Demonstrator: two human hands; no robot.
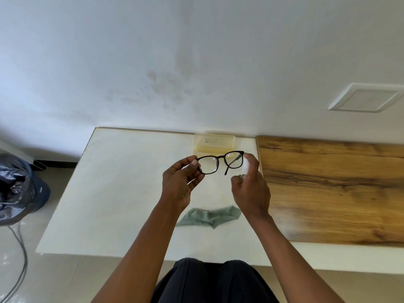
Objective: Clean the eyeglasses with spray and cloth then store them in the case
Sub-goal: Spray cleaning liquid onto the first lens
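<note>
Eyeglasses: the dark-framed eyeglasses are held up in the air above the white bench, lenses facing the person, with 1 temple arm hanging down on the right side of the frame.
Left hand: the left hand pinches the left end of the frame between thumb and curled fingers, carrying the eyeglasses alone.
Right hand: the right hand is raised just beside the right lens, its fingers curled round a small pale spray bottle; the bottle is blurred and mostly hidden by the hand, so its shape and nozzle direction cannot be told for sure.
Cloth: a grey-green cloth with a zigzag edge lies crumpled on the bench below the hands, nearer the person, touched by neither hand.
Case: a pale yellow translucent case sits at the far edge of the bench against the wall, behind the eyeglasses; it appears to stand open with its lid raised, some printed text on the lid.
Bench: the white surface meets a wood-grain top on its right, the 2 set side by side.
Wall: a white wall with faint grey smudges rises behind; a white square plate is fixed to it at the right.
Floor: at the left, a dark plastic bag rests on pale tiles, with grey cables running beneath it.
Person: dark trousers show at the bottom edge, between the 2 bare forearms.
</note>
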